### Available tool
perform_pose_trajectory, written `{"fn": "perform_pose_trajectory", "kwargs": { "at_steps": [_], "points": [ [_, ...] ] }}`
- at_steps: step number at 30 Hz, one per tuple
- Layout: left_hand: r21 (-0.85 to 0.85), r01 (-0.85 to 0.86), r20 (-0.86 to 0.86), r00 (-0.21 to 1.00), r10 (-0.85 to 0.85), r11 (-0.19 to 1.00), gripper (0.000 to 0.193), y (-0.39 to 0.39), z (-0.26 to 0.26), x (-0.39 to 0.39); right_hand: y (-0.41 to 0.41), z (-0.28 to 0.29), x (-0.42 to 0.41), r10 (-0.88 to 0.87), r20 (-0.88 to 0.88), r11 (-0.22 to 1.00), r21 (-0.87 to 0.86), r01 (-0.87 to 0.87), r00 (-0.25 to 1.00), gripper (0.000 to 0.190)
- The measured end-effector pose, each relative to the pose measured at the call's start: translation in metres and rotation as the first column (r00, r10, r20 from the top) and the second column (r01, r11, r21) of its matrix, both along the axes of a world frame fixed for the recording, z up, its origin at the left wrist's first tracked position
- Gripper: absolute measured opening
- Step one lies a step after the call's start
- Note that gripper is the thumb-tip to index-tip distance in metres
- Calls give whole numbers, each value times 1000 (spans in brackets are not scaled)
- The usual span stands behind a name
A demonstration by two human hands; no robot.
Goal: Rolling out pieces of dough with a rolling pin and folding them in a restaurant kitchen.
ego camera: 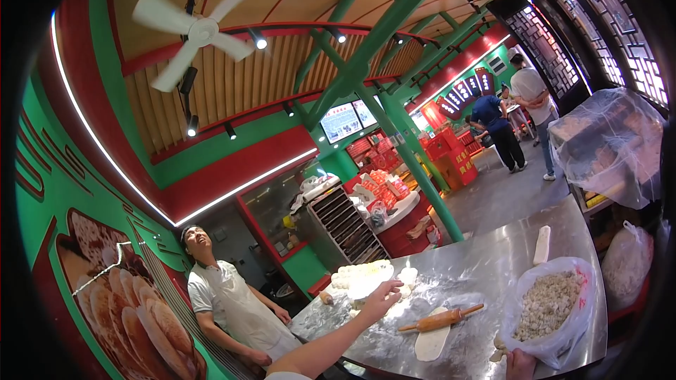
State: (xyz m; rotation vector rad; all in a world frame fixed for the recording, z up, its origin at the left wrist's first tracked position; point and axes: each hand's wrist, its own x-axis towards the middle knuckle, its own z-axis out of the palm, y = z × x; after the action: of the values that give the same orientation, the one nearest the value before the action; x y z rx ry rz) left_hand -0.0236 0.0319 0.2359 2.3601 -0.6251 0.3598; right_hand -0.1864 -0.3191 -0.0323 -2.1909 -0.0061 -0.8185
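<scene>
My left hand (384, 300) reaches over the floured steel table, beside a pile of pale dough pieces (364, 277), its fingers spread; whether it touches one I cannot tell. A wooden rolling pin (438, 320) lies across a flattened oval of dough (432, 345). At the bottom right, my right hand (520, 364) is against the lower edge of a plastic-lined container of crumbly pale filling (549, 303); its grip is unclear. A small lump of dough or filling (498, 351) is just left of it. A long pale strip (542, 245) lies behind the container.
A person in a white apron (248, 306) stands at the table's left. A small rolling pin (326, 297) lies near that end. The steel table's edge (597, 274) is at right, beside a plastic-covered stack (607, 142) and a bagged load (627, 266). Several people stand farther back.
</scene>
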Motion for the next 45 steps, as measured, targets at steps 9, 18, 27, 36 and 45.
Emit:
{"fn": "perform_pose_trajectory", "kwargs": {
  "at_steps": [9, 18, 27, 36, 45],
  "points": [
    [-24, -40, -38, 998, 40, 999, 34, 12, -11, -6, 1, -1, 0, 15, 24, 999, 43, -16, 1000, 19],
    [4, -61, -27, 998, 61, 998, 34, 22, -21, -4, 1, 0, 0, 12, 3, 999, 46, -12, 1000, 19],
    [-88, -123, -137, 984, 110, 989, 34, 41, -35, 3, 2, -7, 2, -4, 22, 1000, 17, 4, 1000, 19],
    [-72, -202, -153, 970, 190, 977, 39, 66, -57, 15, 6, -16, 12, -19, 35, 1000, 12, 19, 999, 18],
    [-102, -245, -157, 961, 227, 964, 35, 69, -69, -4, -1, -14, -6, -7, 57, 999, 35, 5, 998, 19]
  ]
}}
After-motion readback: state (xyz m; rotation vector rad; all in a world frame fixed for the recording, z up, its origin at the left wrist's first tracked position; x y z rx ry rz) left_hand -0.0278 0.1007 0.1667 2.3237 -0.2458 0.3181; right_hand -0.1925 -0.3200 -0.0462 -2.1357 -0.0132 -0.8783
